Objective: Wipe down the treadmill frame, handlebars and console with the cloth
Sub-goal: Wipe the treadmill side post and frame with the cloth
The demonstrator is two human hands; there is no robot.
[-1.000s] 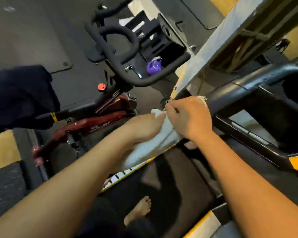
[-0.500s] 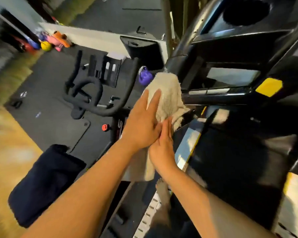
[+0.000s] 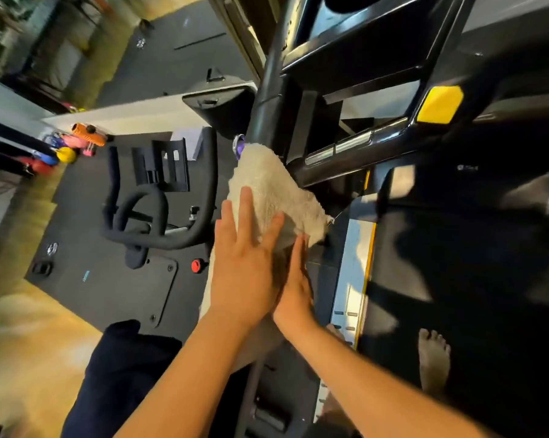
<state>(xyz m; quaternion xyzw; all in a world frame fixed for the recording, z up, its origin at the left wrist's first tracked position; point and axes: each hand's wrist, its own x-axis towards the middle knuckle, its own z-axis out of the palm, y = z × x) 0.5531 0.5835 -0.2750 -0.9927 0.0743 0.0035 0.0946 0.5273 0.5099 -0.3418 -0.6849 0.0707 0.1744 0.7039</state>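
Presently, item by item.

1. Cream terry cloth [image 3: 276, 188]: draped over the black tubular upright [image 3: 265, 102] of the treadmill frame, at the left front corner of the deck, just below where the upright meets the console. Its loose tail hangs down behind the forearms. Likely laid this way so one pass covers the whole tube.

2. Left hand [image 3: 246, 267]: palm flat on the cloth's outer face, fingers straight and spread, nothing gripped. The spread seems meant to press a wide patch of fabric against the tube.

3. Right hand [image 3: 293, 286]: edge-on against the cloth's inner side, fingers extended, fingertips touching the fabric; the thumb is hidden. It appears to back the left palm, sandwiching cloth and tube.

4. Glossy black console [image 3: 377, 55] with yellow panel [image 3: 440, 104]: above the cloth, untouched by it.

5. Black handlebar with silver grip plates [image 3: 345, 147]: just right of the cloth's upper edge, not covered.

6. Silver side rail [image 3: 355, 263] and dark running belt [image 3: 456, 263]: a bare foot [image 3: 432, 358] stands on the belt, placing the person within reach.

7. Black exercise-bike handlebars [image 3: 159, 213] and purple kettlebell [image 3: 239, 143]: off the treadmill's left edge.

Judgement: frame wiping in hand; handlebar and console probably remain.
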